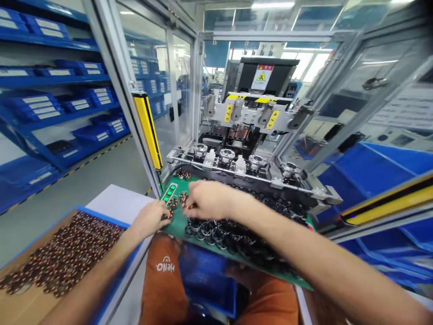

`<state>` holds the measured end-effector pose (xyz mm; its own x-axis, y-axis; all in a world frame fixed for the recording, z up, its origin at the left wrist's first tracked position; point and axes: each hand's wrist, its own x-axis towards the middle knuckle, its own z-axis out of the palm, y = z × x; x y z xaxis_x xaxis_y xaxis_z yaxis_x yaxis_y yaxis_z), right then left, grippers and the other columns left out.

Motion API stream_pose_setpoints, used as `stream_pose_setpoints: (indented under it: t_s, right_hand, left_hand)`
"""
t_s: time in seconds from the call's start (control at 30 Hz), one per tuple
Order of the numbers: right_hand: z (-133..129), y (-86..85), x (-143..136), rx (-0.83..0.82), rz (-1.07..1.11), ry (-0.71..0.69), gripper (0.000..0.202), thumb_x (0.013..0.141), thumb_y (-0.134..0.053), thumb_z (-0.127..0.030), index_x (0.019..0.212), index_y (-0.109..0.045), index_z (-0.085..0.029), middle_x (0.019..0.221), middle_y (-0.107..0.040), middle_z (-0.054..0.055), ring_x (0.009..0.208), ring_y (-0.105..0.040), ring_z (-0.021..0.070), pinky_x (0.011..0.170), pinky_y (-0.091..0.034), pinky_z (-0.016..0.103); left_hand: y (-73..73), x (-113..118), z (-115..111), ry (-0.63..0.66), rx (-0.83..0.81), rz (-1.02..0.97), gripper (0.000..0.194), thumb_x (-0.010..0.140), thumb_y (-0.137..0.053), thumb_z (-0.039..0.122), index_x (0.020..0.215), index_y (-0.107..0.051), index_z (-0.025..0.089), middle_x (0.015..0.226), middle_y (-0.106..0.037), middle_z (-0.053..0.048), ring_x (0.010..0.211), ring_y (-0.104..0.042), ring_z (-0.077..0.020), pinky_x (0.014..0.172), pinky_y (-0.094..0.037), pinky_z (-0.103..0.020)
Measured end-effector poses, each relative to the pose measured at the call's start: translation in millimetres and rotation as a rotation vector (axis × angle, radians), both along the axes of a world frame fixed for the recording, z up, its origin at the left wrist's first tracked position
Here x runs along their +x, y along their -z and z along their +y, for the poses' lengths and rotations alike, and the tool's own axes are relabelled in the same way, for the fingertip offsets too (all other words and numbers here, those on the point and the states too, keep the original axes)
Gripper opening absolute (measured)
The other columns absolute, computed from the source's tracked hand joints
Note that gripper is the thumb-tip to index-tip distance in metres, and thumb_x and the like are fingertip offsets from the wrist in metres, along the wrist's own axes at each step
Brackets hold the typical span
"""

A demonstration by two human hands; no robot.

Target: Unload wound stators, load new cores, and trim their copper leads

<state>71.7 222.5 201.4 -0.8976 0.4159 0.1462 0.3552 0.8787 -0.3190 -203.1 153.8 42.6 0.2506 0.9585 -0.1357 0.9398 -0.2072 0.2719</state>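
Observation:
On the left of a green mat (178, 225), my left hand (154, 217) has its fingers closed round a small copper-wound stator (170, 214). Another stator (173, 201) lies just beyond those fingertips. My right hand (206, 198) reaches across the mat, its fingers curled on a stator (183, 198); the fingertips are partly hidden and slightly blurred. Two more stators (187, 175) sit at the mat's far left corner. Rows of black ring-shaped housings (221, 243) cover the mat below and beyond my right forearm.
Behind the mat stands a machine with a row of round metal fixtures (227, 156). Yellow light-curtain bars (149, 131) flank the opening. A panel with green-lit buttons (169, 192) is at left. A blue-edged tray (126, 224) of stators lies lower left; a blue bin (206, 271) sits between my legs.

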Motion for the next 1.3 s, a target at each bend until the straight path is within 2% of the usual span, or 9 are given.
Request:
stream_pose_setpoints:
  t_s: [0.1, 0.27, 0.43, 0.6, 0.77, 0.97, 1.13, 1.23, 1.3]
  right_hand:
    - [-38, 56.0, -59, 0.012, -0.101, -0.037, 0.036, 0.083, -0.100, -0.038, 0.065, -0.072, -0.023, 0.088, -0.078, 0.002, 0.094, -0.075, 0.0243, 0.089, -0.065, 0.039]
    - [-41, 99.7, -87, 0.066, -0.236, 0.103, 0.037, 0.110, -0.076, -0.045, 0.138, -0.075, -0.021, 0.143, -0.073, 0.012, 0.123, -0.074, 0.0284, 0.105, -0.065, 0.051]
    - [-26, 49.6, -39, 0.114, -0.372, 0.173, 0.035, 0.109, -0.077, -0.044, 0.136, -0.077, -0.022, 0.143, -0.074, 0.012, 0.130, -0.072, 0.0304, 0.113, -0.060, 0.057]
    - [10, -8.2, 29, 0.182, -0.423, 0.479, 0.041, 0.111, -0.069, -0.040, 0.146, -0.080, -0.020, 0.137, -0.079, 0.019, 0.135, -0.069, 0.0385, 0.118, -0.053, 0.057]
    - [26, 4.1, 45, 0.127, -0.608, 0.627, 0.046, 0.103, -0.083, -0.049, 0.139, -0.079, -0.020, 0.134, -0.080, 0.015, 0.127, -0.075, 0.0348, 0.112, -0.060, 0.057]
    - [22, 20.1, 37, 0.082, -0.605, 0.665, 0.043, 0.108, -0.079, -0.045, 0.142, -0.073, -0.020, 0.146, -0.072, 0.013, 0.127, -0.073, 0.0299, 0.107, -0.065, 0.055]
    - [5, -6.6, 62, 0.097, -0.327, 0.670, 0.036, 0.105, -0.081, -0.026, 0.139, -0.076, -0.016, 0.135, -0.080, 0.015, 0.130, -0.074, 0.0318, 0.120, -0.055, 0.053]
    - [-28, -21.2, 85, -0.003, -0.007, 0.601, 0.041, 0.112, -0.072, -0.032, 0.151, -0.068, -0.020, 0.138, -0.079, 0.011, 0.105, -0.078, 0.0204, 0.099, -0.062, 0.039]
    - [-55, -23.2, 96, -0.284, 0.379, 0.500, 0.044, 0.110, -0.076, -0.040, 0.150, -0.069, -0.023, 0.118, -0.082, 0.006, 0.085, -0.076, 0.0175, 0.081, -0.063, 0.035]
  left_hand:
    - [8.7, -5, -2, -0.083, 0.130, -0.024, 0.008, 0.103, -0.081, 0.024, 0.108, -0.081, 0.018, 0.122, -0.070, -0.010, 0.124, -0.063, -0.0320, 0.112, -0.056, -0.053]
    - [19.7, -21, -25, -0.093, 0.305, -0.156, 0.028, 0.096, -0.081, 0.011, 0.122, -0.082, 0.023, 0.139, -0.067, -0.011, 0.132, -0.063, -0.0339, 0.115, -0.057, -0.054]
    - [25.2, -39, -58, -0.138, 0.433, -0.336, 0.028, 0.098, -0.082, 0.021, 0.125, -0.083, 0.030, 0.140, -0.066, -0.010, 0.135, -0.065, -0.0347, 0.118, -0.056, -0.058]
    - [-9.8, -13, -48, -0.157, 0.507, -0.505, 0.019, 0.109, -0.076, 0.044, 0.123, -0.081, 0.032, 0.136, -0.069, -0.006, 0.131, -0.066, -0.0305, 0.117, -0.055, -0.054]
    - [-54.5, 67, 20, 0.040, 0.464, -0.538, 0.041, 0.108, -0.080, 0.038, 0.148, -0.070, 0.032, 0.145, -0.072, -0.004, 0.141, -0.059, -0.0293, 0.126, -0.050, -0.050]
    - [-52.0, 129, 79, 0.166, 0.296, -0.497, 0.056, 0.096, -0.088, 0.014, 0.149, -0.070, 0.017, 0.137, -0.074, -0.014, 0.139, -0.061, -0.0372, 0.125, -0.050, -0.062]
    - [-64.5, 126, 63, 0.070, 0.291, -0.714, 0.039, 0.097, -0.084, 0.019, 0.135, -0.076, 0.020, 0.126, -0.073, -0.011, 0.129, -0.062, -0.0353, 0.123, -0.048, -0.063]
    - [-86.4, 121, 27, 0.026, 0.268, -0.972, 0.043, 0.101, -0.080, 0.033, 0.143, -0.069, 0.027, 0.123, -0.072, -0.007, 0.110, -0.067, -0.0264, 0.109, -0.058, -0.049]
    - [-100.2, 124, -1, 0.048, 0.229, -1.152, 0.055, 0.103, -0.078, 0.037, 0.154, -0.058, 0.032, 0.132, -0.070, -0.006, 0.102, -0.071, -0.0206, 0.094, -0.064, -0.037]
